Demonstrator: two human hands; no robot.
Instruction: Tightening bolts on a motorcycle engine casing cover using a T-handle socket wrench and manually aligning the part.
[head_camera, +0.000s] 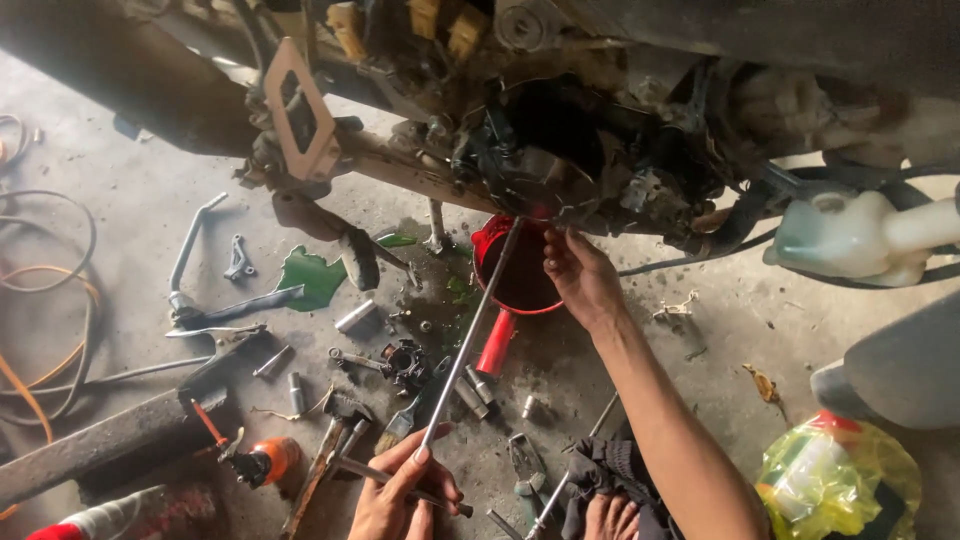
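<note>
Head view, bottom centre: left hand (400, 490) pinches handle end of long metal rod (470, 335). Rod tip at engine underside (560, 150), above red pan (520, 275). Right hand (580, 275) fingers curled at tip, steadying; keep rod straight.

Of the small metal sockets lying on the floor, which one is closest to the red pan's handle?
The socket lying right at the tip of the red handle, almost touching it. The socket near the green puddle and the socket further left lie well away.
</note>
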